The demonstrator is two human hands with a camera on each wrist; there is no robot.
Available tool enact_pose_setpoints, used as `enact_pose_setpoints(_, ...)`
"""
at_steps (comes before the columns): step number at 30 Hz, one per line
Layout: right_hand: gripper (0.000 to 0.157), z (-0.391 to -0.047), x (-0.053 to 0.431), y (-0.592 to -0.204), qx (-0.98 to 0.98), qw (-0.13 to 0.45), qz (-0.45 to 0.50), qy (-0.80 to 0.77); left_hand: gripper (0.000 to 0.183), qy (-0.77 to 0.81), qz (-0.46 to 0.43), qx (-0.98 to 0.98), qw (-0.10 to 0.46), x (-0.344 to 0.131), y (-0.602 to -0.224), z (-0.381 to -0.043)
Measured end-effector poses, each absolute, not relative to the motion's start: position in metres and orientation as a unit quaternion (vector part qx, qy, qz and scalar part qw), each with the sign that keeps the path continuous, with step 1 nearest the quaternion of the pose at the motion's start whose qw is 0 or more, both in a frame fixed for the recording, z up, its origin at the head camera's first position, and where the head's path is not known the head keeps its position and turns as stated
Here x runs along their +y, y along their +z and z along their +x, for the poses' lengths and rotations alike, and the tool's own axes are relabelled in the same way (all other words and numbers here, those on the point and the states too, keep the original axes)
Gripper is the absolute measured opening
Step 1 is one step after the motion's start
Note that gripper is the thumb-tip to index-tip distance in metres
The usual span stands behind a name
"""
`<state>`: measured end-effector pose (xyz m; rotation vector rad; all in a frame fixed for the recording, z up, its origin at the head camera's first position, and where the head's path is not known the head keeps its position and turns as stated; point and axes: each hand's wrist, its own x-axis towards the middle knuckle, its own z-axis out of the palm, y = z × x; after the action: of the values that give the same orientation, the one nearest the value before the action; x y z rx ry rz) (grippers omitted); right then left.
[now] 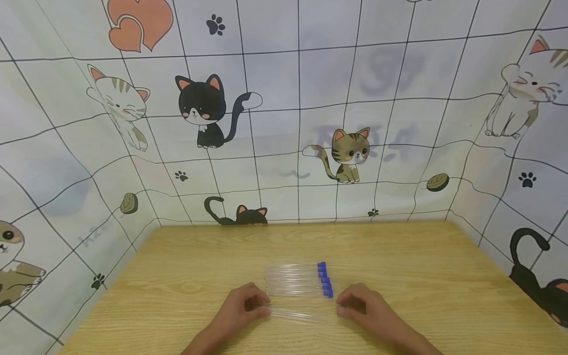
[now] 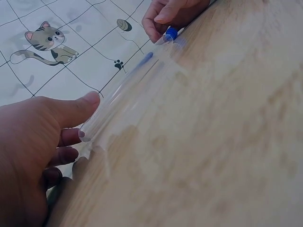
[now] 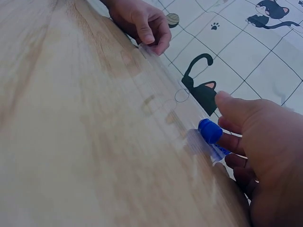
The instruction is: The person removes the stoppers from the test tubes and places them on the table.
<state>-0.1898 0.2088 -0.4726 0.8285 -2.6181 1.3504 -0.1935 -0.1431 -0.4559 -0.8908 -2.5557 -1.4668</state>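
My left hand [image 1: 241, 308] pinches one end of a clear test tube [image 1: 295, 314], held just above the table and slanting right. The tube's free end shows a bare, open mouth in the right wrist view. Facing it, my right hand [image 1: 370, 310] has curled fingers, with a small blue cap [image 3: 209, 131] at its fingertips. From the head view the fingers hide this cap; in the left wrist view the cap [image 2: 171, 33] lies close behind the tube's mouth. Just beyond both hands lies a row of clear test tubes [image 1: 293, 280] with blue caps on their right ends.
The wood-grain table [image 1: 177, 261] has its back edge against a white grid-patterned cloth [image 1: 284, 148] printed with cats, paws and yarn balls. This cloth also rises along the left and right sides.
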Motion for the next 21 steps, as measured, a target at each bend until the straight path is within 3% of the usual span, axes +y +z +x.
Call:
enact_pose_setpoints(9,0.022,-0.19,0.207,-0.471,-0.857,0.011,0.176,0.484,0.014,-0.494,-0.254,-0.829,0.065,-0.148,-0.475,-0.207)
enact_pose_setpoints(21,0.02,-0.195,0.203,-0.468,-0.857,0.021,0.143,0.495,0.008,-0.494,-0.197,-0.843,0.084,-0.144,-0.471,-0.211)
